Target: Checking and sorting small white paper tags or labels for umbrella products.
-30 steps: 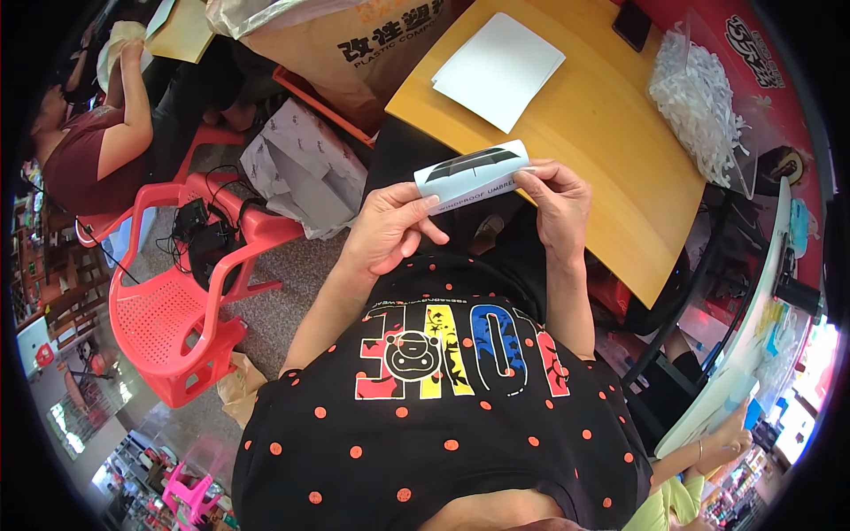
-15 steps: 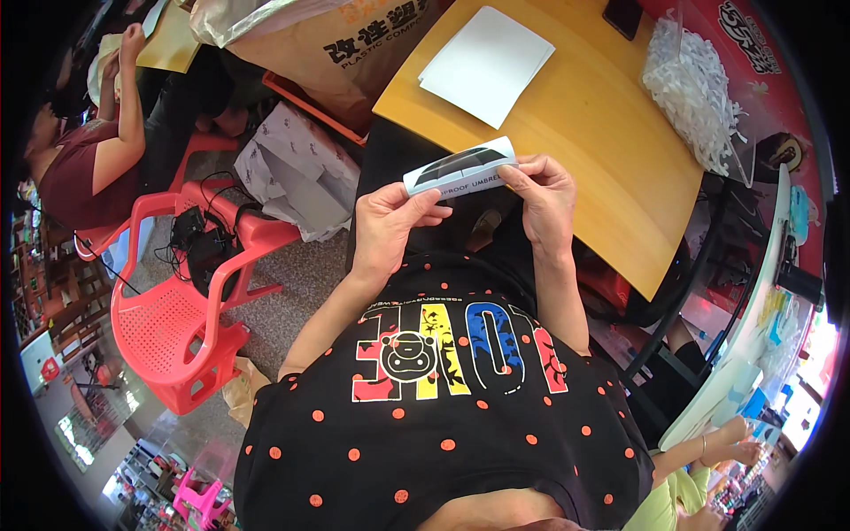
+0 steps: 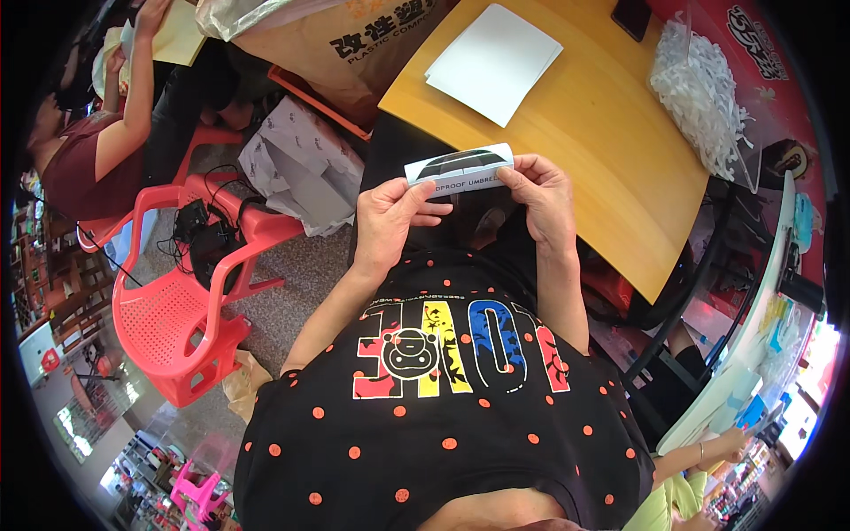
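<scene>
Between my two hands, just off the table's near edge, is a white printed paper piece [image 3: 460, 183] with a dark umbrella picture on it. It is curved or folded lengthwise; whether it is a sheet or a flat box I cannot tell. My left hand [image 3: 382, 226] pinches its left end between thumb and fingers, the other fingers partly bent below. At the opposite end, my right hand [image 3: 544, 203] grips with the thumb on the front and the fingers behind. A stack of white sheets [image 3: 494, 64] lies on the yellow table [image 3: 611, 150] beyond.
A bag of white shredded strips [image 3: 699, 97] and a dark phone [image 3: 631, 16] are on the table's far side. To my left stand a red plastic chair [image 3: 168, 319] with black cables [image 3: 204, 234], crumpled white paper [image 3: 301, 164] and a large sack [image 3: 297, 44]. A co-worker [image 3: 97, 168] sits far left.
The paper piece has tipped slightly, so less of its upper face shows and its ends are more level. Both hands keep their hold. My view has shifted a little.
</scene>
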Demonstrator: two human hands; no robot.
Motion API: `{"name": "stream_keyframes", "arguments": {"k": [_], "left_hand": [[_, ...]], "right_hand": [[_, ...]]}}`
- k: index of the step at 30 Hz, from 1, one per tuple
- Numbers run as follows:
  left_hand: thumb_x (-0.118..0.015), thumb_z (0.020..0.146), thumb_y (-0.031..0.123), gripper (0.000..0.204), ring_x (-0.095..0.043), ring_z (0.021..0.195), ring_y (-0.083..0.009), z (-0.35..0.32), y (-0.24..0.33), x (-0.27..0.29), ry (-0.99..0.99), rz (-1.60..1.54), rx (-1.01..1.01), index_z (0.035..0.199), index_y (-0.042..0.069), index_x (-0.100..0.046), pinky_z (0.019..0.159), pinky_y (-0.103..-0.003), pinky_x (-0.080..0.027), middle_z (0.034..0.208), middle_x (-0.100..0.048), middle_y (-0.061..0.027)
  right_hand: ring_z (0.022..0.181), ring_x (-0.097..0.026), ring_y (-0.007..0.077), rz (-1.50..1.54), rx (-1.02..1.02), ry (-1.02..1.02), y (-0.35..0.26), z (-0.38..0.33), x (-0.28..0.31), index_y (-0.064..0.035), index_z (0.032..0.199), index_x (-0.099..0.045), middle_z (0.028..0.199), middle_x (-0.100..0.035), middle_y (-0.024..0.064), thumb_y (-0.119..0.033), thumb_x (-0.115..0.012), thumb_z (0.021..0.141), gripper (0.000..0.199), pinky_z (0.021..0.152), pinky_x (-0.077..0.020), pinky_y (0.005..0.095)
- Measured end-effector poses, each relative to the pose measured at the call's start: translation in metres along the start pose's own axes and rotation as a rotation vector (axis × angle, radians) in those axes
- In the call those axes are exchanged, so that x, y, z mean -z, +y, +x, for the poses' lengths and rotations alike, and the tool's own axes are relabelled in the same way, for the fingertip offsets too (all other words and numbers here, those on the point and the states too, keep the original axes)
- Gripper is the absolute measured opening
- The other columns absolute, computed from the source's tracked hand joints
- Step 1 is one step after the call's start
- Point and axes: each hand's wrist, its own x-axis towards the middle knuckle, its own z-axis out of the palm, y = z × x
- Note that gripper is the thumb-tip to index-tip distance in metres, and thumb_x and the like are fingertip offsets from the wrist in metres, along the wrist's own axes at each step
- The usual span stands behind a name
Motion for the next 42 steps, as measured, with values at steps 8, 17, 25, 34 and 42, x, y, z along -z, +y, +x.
{"name": "stream_keyframes", "arguments": {"k": [8,17,25,34,42], "left_hand": [[-0.053,0.097,0.016,0.029,-0.070,0.084,-0.0274,0.004,-0.003,0.000,-0.103,-0.249,0.109,0.115,-0.005,-0.055,0.056,-0.025,-0.060,0.107,-0.064,-0.0191],[-0.047,0.100,0.018,0.030,-0.067,0.096,-0.0300,0.008,-0.015,-0.004,-0.160,-0.401,0.135,0.116,-0.006,-0.053,0.076,-0.033,-0.059,0.109,-0.063,-0.0206],[-0.053,0.096,0.012,0.025,-0.068,0.092,-0.0260,0.007,-0.014,-0.005,-0.153,-0.232,0.027,0.113,-0.006,-0.057,0.081,-0.033,-0.057,0.105,-0.065,-0.0180],[-0.060,0.092,0.011,0.023,-0.069,0.085,-0.0218,0.005,-0.012,-0.005,-0.068,-0.166,-0.009,0.108,-0.005,-0.062,0.073,-0.029,-0.058,0.097,-0.068,-0.0156],[-0.060,0.092,0.014,0.023,-0.070,0.081,-0.0206,0.008,-0.012,0.001,-0.054,-0.154,-0.033,0.103,-0.006,-0.064,0.070,-0.028,-0.058,0.093,-0.069,-0.0158]], "right_hand": [[0.072,-0.062,0.0086,0.063,0.036,-0.035,-0.002,-0.003,-0.002,0.0022,0.091,-0.067,0.082,-0.069,0.0063,-0.004,-0.070,0.082,0.011,0.069,-0.0486,0.0207],[0.071,-0.062,0.0084,0.061,0.031,-0.048,-0.003,-0.005,0.000,0.0019,0.088,-0.066,0.081,-0.068,0.0063,-0.004,-0.071,0.081,0.011,0.069,-0.0482,0.0209],[0.068,-0.059,0.0068,0.069,0.023,0.001,0.003,-0.005,-0.003,0.0014,0.086,-0.066,0.078,-0.067,0.0048,-0.005,-0.072,0.081,0.010,0.064,-0.0458,0.0193],[0.055,-0.040,0.0003,0.085,0.012,0.051,0.013,-0.003,-0.009,0.0020,0.085,-0.066,0.069,-0.058,-0.0040,-0.005,-0.073,0.081,0.011,0.049,-0.0272,0.0166],[0.054,-0.039,0.0001,0.088,-0.021,0.031,0.016,-0.002,-0.012,0.0023,0.084,-0.065,0.066,-0.056,-0.0042,-0.005,-0.072,0.081,0.010,0.048,-0.0260,0.0164]]}}
